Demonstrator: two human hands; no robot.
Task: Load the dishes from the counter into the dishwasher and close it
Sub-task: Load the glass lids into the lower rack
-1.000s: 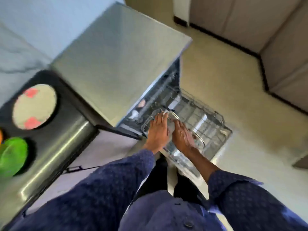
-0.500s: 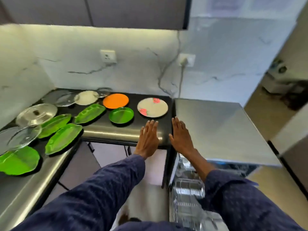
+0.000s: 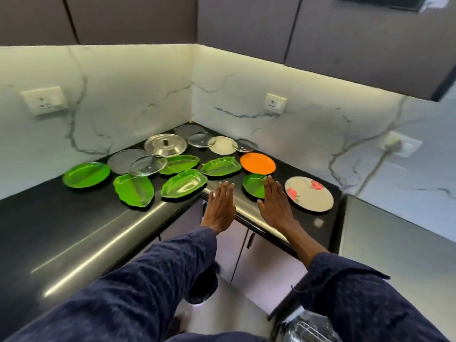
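Note:
Both my hands hover flat over the front edge of the black L-shaped counter (image 3: 49, 218), fingers straight, holding nothing. My left hand (image 3: 220, 206) is near a green leaf-shaped plate (image 3: 183, 183). My right hand (image 3: 275, 203) partly covers a small round green plate (image 3: 253, 185), with a floral round plate (image 3: 309, 193) just to its right. Behind lie an orange plate (image 3: 257, 163), a white plate (image 3: 222, 145), several more green leaf plates, a steel lid (image 3: 165, 145) and glass lids (image 3: 148, 165). The dishwasher's steel top (image 3: 394, 248) is at the right, its rack (image 3: 306, 329) at the bottom edge.
Marble walls with sockets (image 3: 275, 103) close the corner behind the counter. Dark upper cabinets (image 3: 345, 33) hang overhead. Pale lower cabinet doors (image 3: 259, 262) sit under the counter. A plugged cord (image 3: 392, 144) runs down the right wall.
My view rose from the dishwasher rack to the counter and swung left. Both empty hands left the rack and moved over the counter edge, near the small green plate.

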